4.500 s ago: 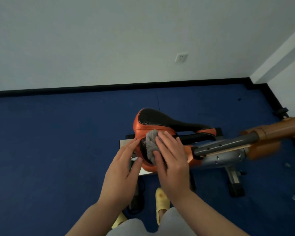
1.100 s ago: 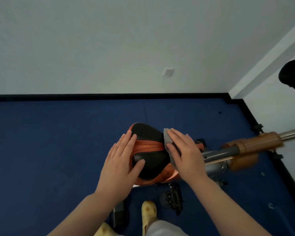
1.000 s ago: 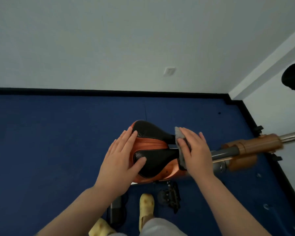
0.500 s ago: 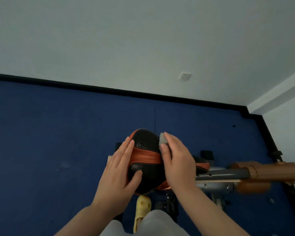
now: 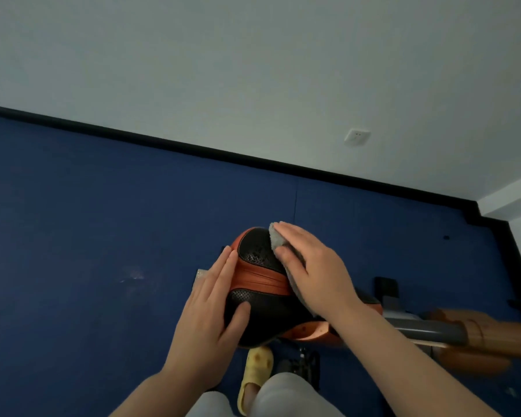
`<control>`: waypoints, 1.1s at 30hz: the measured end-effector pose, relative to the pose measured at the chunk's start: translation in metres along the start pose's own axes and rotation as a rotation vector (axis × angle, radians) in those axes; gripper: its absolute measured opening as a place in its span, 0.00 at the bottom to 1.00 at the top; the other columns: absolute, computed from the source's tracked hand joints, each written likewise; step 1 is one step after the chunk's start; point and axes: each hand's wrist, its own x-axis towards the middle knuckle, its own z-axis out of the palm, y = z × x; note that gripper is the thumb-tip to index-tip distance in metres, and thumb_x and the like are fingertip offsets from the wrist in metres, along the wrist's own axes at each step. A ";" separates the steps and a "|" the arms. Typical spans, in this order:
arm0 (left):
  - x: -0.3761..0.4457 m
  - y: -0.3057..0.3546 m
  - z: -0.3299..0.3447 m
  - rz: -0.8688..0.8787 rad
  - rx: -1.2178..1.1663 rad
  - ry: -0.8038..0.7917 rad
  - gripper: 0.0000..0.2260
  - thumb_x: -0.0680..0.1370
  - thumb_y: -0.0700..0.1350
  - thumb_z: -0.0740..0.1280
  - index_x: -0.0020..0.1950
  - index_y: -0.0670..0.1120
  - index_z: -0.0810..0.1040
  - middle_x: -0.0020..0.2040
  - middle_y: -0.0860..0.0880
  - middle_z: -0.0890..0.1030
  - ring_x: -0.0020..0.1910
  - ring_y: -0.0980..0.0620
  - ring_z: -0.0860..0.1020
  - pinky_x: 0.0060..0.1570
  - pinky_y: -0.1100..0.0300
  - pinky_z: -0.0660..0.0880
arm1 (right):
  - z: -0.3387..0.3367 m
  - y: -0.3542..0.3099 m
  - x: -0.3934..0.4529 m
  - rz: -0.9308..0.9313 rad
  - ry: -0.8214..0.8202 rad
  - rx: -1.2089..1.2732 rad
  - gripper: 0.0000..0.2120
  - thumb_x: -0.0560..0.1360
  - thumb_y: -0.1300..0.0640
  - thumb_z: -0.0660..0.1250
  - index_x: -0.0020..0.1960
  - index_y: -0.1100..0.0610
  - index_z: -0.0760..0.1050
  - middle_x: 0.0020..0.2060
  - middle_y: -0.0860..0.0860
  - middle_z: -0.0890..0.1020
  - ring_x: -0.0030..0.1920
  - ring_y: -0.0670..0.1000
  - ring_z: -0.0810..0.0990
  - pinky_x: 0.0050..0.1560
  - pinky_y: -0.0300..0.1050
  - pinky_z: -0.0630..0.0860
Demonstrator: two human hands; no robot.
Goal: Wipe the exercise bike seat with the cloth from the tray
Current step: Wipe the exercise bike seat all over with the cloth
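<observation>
My right hand [image 5: 316, 272] lies flat, palm down, pressing the grey fuzzy cloth [image 5: 278, 239] onto the black perforated exercise bike seat with orange trim [image 5: 262, 284]; the grip is a spread, nearly open one, fingers extended rather than curled, pinning the cloth against the padding instead of pinching it. A corner of the cloth pokes out past my fingertips at about 11 o'clock, and another edge trails under my wrist toward 5 o'clock. My left hand [image 5: 212, 308] has nothing in it: it is laid open against the seat's left flank, thumb on the near black panel, fingers running up along the orange rim, steadying it. The seat sits straight in front of me over the blue carpeted floor [image 5: 88, 236], its wide rear end toward 12 o'clock and its long axis running down to the right toward 4 o'clock, where the nose disappears under my right forearm and meets the grey metal post [image 5: 427, 326]. That axis is what matters: the cloth now sits on the far right lobe, so I judge the uncovered ground lies at 7 o'clock from it, across the orange band onto the near black panel. My right hand carries the cloth and is the one to sweep there. I cannot see the tray.
</observation>
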 end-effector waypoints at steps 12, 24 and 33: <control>0.001 0.008 0.014 -0.051 0.055 0.088 0.28 0.75 0.56 0.52 0.74 0.64 0.47 0.73 0.69 0.49 0.70 0.70 0.52 0.62 0.72 0.52 | -0.009 0.009 0.025 -0.185 -0.209 0.137 0.18 0.80 0.55 0.59 0.68 0.42 0.71 0.68 0.36 0.70 0.69 0.35 0.65 0.68 0.32 0.61; 0.000 0.010 0.017 -0.061 0.060 0.117 0.28 0.75 0.57 0.52 0.74 0.63 0.48 0.74 0.69 0.49 0.70 0.70 0.52 0.67 0.63 0.56 | -0.014 0.012 0.030 -0.130 -0.252 0.136 0.16 0.81 0.55 0.56 0.67 0.44 0.71 0.66 0.38 0.71 0.67 0.37 0.67 0.68 0.40 0.66; -0.008 0.005 0.020 -0.117 0.059 0.115 0.27 0.75 0.61 0.50 0.73 0.65 0.45 0.70 0.76 0.46 0.67 0.76 0.49 0.56 0.80 0.52 | -0.001 -0.001 0.002 -0.221 -0.129 -0.071 0.19 0.81 0.49 0.55 0.71 0.45 0.66 0.71 0.41 0.66 0.71 0.39 0.62 0.68 0.33 0.62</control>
